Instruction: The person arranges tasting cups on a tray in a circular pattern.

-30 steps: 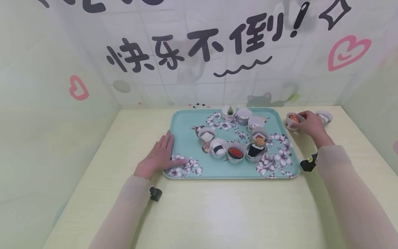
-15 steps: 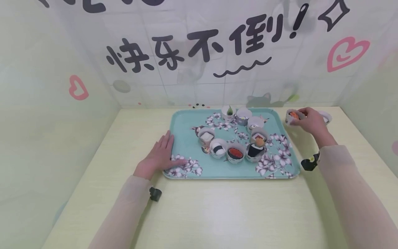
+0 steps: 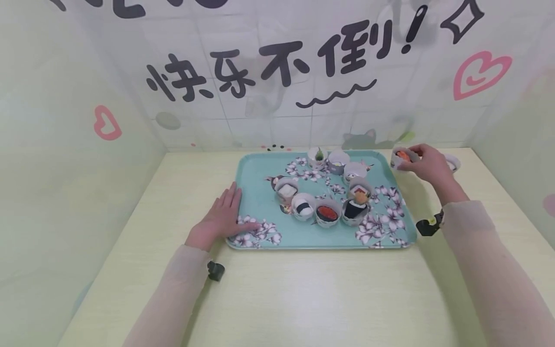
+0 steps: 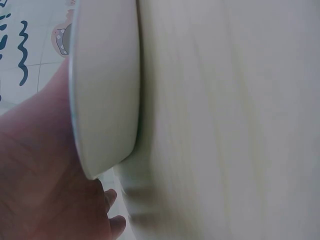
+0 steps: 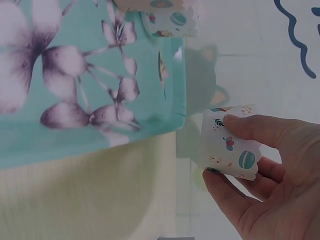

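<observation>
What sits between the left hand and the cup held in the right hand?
In the head view, the teal floral tray with its cluster of sushi cups lies between the left hand and the held cup.

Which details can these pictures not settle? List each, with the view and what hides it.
- Left wrist view: the left hand is a blurred close-up; the teal flowered tray's pale underside hides the cups.
- Right wrist view: the patterned paper cup in the right hand shows only its wall, not its filling.
- Head view: the white paper cup on the table is mostly behind that hand.
</observation>
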Tool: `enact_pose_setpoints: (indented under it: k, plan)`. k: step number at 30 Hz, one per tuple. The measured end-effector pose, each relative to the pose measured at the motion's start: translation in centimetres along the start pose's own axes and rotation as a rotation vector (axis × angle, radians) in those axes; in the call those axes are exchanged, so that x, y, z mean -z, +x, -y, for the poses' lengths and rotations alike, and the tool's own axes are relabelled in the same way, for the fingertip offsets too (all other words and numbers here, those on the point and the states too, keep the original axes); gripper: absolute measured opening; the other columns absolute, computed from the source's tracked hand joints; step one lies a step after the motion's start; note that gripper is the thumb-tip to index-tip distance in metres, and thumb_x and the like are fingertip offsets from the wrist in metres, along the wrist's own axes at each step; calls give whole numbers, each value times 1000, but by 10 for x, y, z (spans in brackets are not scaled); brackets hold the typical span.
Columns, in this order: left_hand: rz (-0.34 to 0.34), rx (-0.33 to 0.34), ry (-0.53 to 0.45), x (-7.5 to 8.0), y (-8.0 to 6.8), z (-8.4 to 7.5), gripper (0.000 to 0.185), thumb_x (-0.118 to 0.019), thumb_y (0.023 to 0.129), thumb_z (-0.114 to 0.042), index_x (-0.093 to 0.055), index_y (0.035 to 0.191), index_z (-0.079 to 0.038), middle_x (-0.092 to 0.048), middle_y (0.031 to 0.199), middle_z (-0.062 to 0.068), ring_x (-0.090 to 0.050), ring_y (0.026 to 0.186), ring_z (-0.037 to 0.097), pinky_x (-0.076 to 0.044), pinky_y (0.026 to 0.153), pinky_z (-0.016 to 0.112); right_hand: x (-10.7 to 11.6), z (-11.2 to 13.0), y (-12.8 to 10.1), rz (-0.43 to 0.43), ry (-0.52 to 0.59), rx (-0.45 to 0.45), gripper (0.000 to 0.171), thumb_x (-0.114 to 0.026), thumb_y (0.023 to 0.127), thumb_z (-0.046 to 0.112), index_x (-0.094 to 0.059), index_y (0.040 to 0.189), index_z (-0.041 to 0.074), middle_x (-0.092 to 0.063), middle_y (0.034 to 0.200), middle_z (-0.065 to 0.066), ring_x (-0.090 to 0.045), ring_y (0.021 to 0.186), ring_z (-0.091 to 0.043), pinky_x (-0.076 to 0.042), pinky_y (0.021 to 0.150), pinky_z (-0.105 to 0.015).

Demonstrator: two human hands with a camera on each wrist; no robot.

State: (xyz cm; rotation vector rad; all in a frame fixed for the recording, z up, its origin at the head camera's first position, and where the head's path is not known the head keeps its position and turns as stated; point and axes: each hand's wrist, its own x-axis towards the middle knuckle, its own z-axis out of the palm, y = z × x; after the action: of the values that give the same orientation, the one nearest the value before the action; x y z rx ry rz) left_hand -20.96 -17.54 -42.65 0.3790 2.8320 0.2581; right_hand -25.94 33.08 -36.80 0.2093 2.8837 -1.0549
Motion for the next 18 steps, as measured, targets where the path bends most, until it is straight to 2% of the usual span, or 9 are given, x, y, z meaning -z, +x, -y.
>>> enact_pose_setpoints:
  k: [7, 14, 18]
  plan:
    - [-2, -4, 5, 0, 0, 0, 121, -61, 84, -71, -1, 158, 3, 8, 167, 23, -2, 154, 46, -11, 126, 58, -4, 14, -4, 10, 5, 35, 67, -66, 95, 30, -39, 143, -7, -43, 142, -35, -44, 122, -50, -42, 98, -66]
    - [-2, -2, 5, 2, -1, -1, 121, -62, 84, -70, -1, 158, 3, 8, 167, 23, -2, 154, 46, -11, 126, 57, -9, 34, -8, 57, 17, 58, 71, -67, 94, 32, -36, 147, -5, -39, 148, -34, -41, 130, -50, -41, 103, -66]
    - [1, -1, 0, 1, 0, 0, 121, -61, 84, -71, -1, 158, 3, 8, 167, 23, -2, 154, 45, -11, 126, 57, -14, 43, -9, 61, 21, 85, 70, -68, 94, 31, -38, 146, -4, -41, 146, -33, -44, 127, -49, -44, 100, -64]
